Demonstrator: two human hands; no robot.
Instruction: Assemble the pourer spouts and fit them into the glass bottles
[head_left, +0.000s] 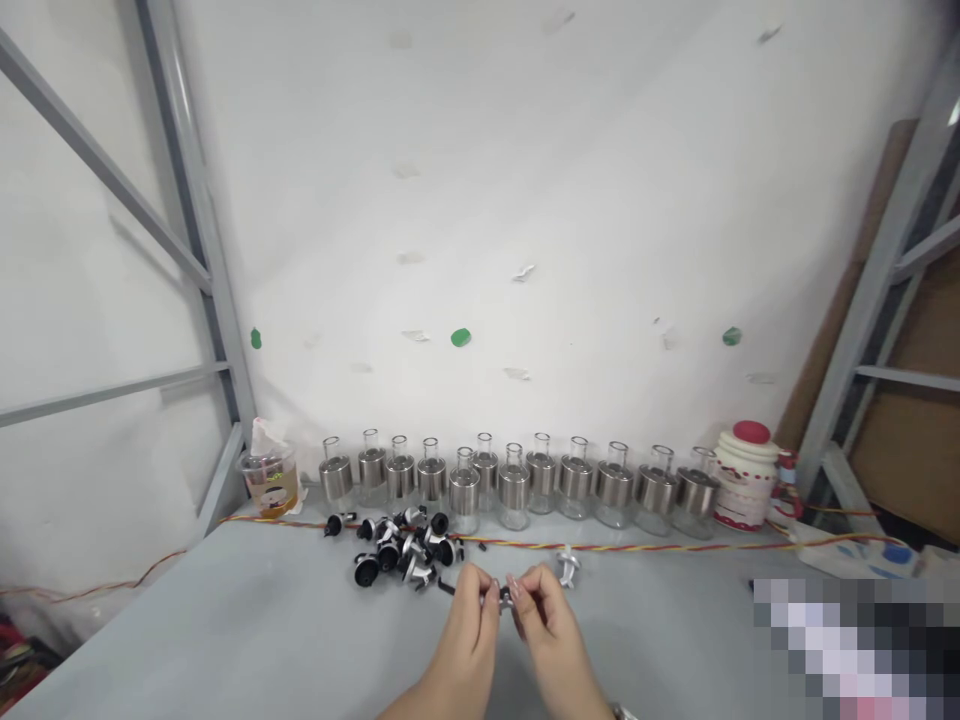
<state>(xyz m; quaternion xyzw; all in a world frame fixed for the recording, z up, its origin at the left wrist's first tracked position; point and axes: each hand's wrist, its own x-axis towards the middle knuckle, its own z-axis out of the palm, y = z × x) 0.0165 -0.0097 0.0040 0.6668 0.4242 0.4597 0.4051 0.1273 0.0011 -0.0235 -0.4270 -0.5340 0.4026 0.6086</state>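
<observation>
Close to the front of the table, my left hand [471, 615] and my right hand [543, 612] are both closed on a small black-and-silver bottle stopper [505, 598]. Fingertips hide most of it. A thin black piece [445, 588] pokes out beside my left fingers; I cannot tell whether it belongs to the held part. To the left lies a loose pile of black-and-silver bottle stoppers [388, 556]. Just right of my right hand rests a silver stopper part [568, 567] with no black visible. Behind stand several glass bottles [513, 488] with metal sleeves and uncapped necks.
A red-and-yellow twisted wire [622, 547] crosses the grey table [225, 630] in front of the bottles. At the back left is a plastic cup [271, 485], at the back right a white jar [746, 478] with a red lid. A blurred patch covers the right front corner.
</observation>
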